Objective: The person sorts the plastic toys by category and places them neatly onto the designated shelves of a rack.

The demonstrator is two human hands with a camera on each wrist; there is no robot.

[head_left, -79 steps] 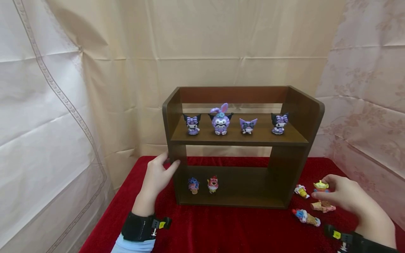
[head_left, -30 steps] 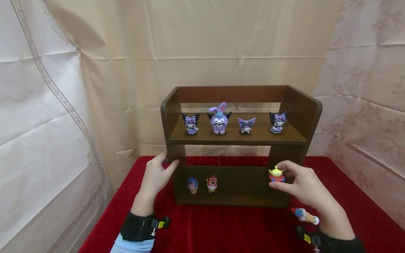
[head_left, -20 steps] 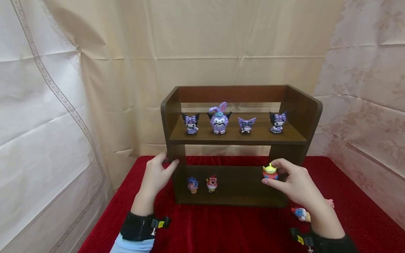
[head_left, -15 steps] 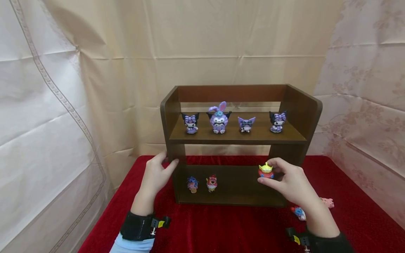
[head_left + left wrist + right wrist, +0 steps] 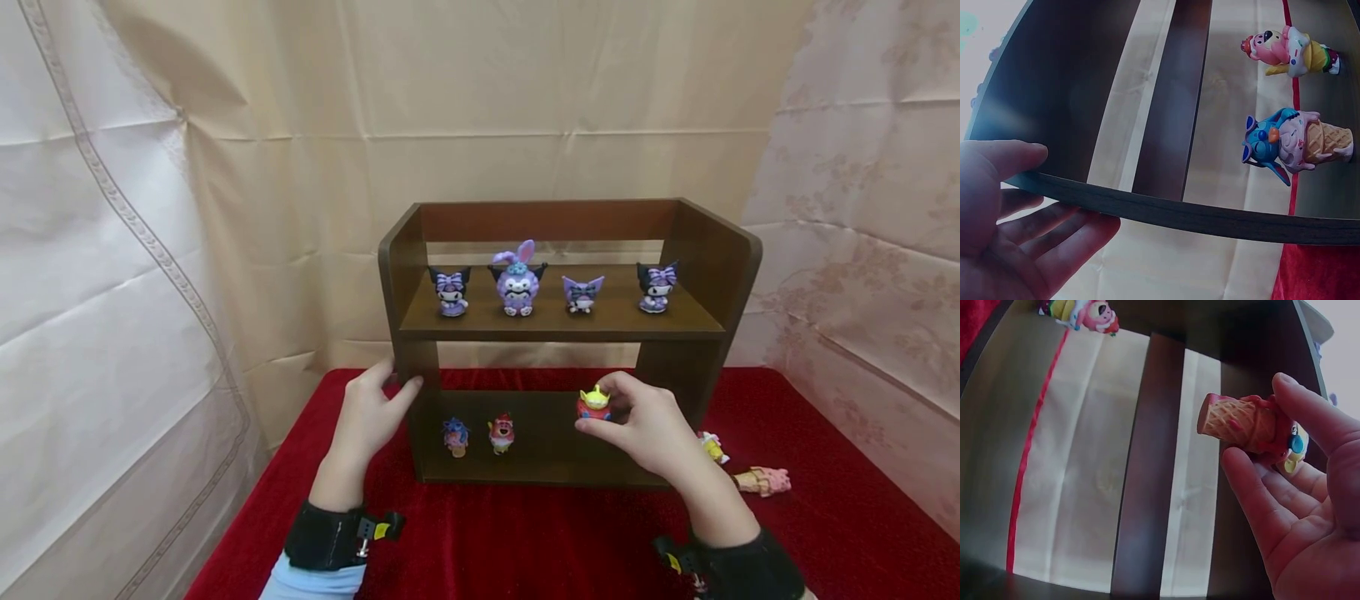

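Note:
My left hand (image 5: 369,419) holds the left side panel of a two-tier brown wooden shelf (image 5: 555,336); in the left wrist view the thumb lies on the inner side, the fingers on the outer. Before the lower tier my right hand (image 5: 651,421) pinches an ice-cream-cone figurine (image 5: 595,403) with a yellow head and red middle. Its waffle cone shows in the right wrist view; in the head view the thumb and hand hide its base. On the lower tier stand a blue figurine (image 5: 455,437) on a cone and a pink-and-red bear figurine (image 5: 502,433).
Several purple figurines, one a large bunny-eared figurine (image 5: 517,282), stand on the upper tier. Right of the shelf, a pink ice-cream-cone figurine (image 5: 763,481) and a yellow-and-white figurine (image 5: 713,447), partly hidden, lie on the red cloth (image 5: 480,542). Fabric curtains (image 5: 570,100) hang behind.
My right hand picked up the yellow-headed figurine from the cloth and carried it left to the lower tier's front, still moving left in the latest frames. The left hand stayed at the panel.

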